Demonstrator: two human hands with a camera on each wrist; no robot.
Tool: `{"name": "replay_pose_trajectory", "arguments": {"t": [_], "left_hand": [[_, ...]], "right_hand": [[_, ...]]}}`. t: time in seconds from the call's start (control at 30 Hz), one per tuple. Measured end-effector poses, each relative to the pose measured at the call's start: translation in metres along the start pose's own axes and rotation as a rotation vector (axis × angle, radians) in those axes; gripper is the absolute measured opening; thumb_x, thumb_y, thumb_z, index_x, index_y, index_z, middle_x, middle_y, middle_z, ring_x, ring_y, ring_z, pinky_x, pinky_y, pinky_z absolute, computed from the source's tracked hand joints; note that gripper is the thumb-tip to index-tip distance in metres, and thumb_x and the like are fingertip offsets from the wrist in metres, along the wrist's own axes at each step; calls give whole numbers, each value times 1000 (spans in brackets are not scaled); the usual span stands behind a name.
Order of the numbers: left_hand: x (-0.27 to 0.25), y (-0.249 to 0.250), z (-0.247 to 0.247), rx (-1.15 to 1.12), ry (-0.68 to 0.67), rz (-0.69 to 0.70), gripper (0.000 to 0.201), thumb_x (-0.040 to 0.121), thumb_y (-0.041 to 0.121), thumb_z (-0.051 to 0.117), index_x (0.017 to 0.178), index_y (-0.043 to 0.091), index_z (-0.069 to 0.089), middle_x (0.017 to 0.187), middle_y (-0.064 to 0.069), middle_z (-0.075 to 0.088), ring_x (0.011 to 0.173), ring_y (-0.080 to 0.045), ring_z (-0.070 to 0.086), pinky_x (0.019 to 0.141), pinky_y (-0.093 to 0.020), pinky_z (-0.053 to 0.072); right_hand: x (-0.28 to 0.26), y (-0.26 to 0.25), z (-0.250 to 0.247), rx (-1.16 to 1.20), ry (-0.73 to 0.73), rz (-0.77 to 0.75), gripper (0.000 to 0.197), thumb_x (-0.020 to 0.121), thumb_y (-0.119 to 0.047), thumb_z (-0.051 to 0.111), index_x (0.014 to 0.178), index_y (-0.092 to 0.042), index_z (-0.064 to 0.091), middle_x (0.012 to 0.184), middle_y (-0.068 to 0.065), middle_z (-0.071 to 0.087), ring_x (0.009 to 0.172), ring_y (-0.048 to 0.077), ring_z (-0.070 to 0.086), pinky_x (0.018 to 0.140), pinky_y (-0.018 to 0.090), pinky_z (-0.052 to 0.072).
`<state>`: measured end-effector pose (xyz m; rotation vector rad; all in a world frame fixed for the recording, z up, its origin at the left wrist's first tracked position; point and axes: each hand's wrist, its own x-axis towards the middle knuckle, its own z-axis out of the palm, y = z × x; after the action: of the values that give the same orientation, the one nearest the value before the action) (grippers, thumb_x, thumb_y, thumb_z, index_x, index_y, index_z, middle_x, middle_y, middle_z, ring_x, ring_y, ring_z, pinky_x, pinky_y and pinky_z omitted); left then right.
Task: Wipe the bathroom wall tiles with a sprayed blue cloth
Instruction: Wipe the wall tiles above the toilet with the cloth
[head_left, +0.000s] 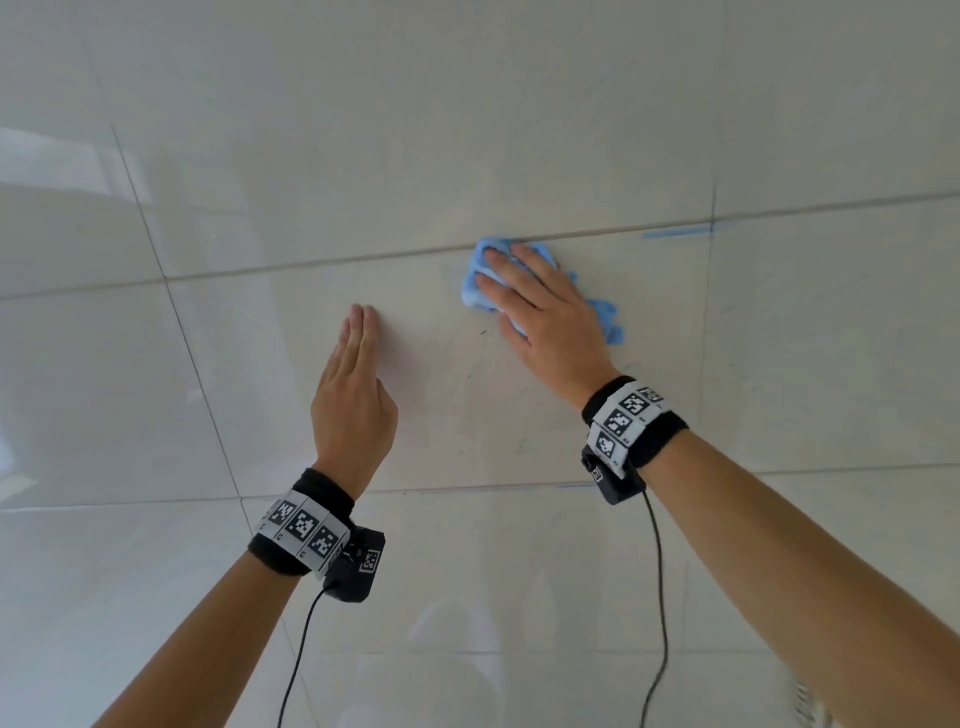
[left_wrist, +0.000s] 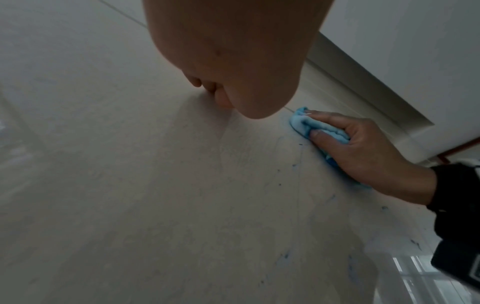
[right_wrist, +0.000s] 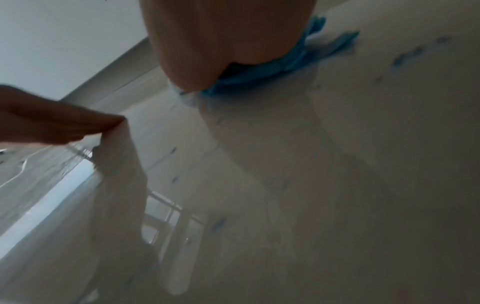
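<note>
Glossy beige wall tiles (head_left: 291, 156) fill the head view. My right hand (head_left: 519, 291) presses a bunched blue cloth (head_left: 474, 293) against the wall just below a horizontal grout line. In the left wrist view the right hand (left_wrist: 358, 148) pinches the cloth (left_wrist: 301, 124) between thumb and fingers. The right wrist view has cloth folds (right_wrist: 259, 76) sticking out under the palm (right_wrist: 228, 41). My left hand (head_left: 358, 343) rests on the tile with straight fingers, to the left of the cloth and lower, holding nothing. It also shows in the wrist views (left_wrist: 233, 61) (right_wrist: 57, 125).
A blue streak (head_left: 675, 232) lies along the grout line right of the cloth. Small blue smudges (left_wrist: 285, 257) (right_wrist: 410, 55) dot the tile below the hands. A ceiling moulding (left_wrist: 363, 82) runs above the wall. A window reflects in the tiles (right_wrist: 166, 222).
</note>
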<state>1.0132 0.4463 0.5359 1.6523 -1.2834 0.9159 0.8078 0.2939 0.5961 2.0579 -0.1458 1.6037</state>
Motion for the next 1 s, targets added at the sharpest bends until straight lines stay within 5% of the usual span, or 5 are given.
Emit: {"name": "replay_pose_trajectory", "arguments": {"t": [0.1, 0.3, 0.5, 0.8, 1.0], "left_hand": [[0, -5, -6, 15, -23, 29, 80, 90, -16, 41, 164, 11, 26, 170, -5, 26, 157, -17, 24, 125, -39, 33], [-2, -9, -8, 6, -51, 71, 80, 89, -16, 42, 164, 10, 27, 170, -7, 28, 157, -20, 27, 123, -40, 36], [1, -24, -16, -22, -73, 120, 80, 88, -14, 42, 163, 15, 32, 169, -1, 31, 155, -16, 32, 123, -38, 36], [-3, -43, -21, -49, -98, 147, 74, 93, -9, 37, 162, 20, 36, 167, 5, 34, 154, -9, 33, 122, -34, 38], [-17, -50, -20, -60, -151, 114, 78, 92, -10, 37, 163, 21, 32, 169, 7, 29, 155, -6, 28, 122, -28, 35]], "right_hand": [[15, 27, -19, -75, -26, -35, 41, 97, -2, 60, 136, -11, 66, 152, 7, 57, 141, 32, 51, 115, 53, 43], [20, 27, -12, -16, 244, 402, 39, 97, -5, 60, 135, -10, 68, 153, 7, 55, 143, 32, 45, 122, 47, 35], [11, -26, 32, 52, -67, -98, 30, 96, -6, 61, 123, -13, 75, 141, 4, 65, 136, 30, 56, 111, 48, 47], [16, -30, 45, 93, 108, 65, 30, 91, 0, 68, 117, -10, 78, 135, 3, 69, 131, 28, 58, 111, 42, 47], [-69, -68, 65, 194, -108, -168, 24, 99, -7, 68, 121, -10, 76, 138, 4, 68, 134, 29, 57, 115, 50, 43]]}}
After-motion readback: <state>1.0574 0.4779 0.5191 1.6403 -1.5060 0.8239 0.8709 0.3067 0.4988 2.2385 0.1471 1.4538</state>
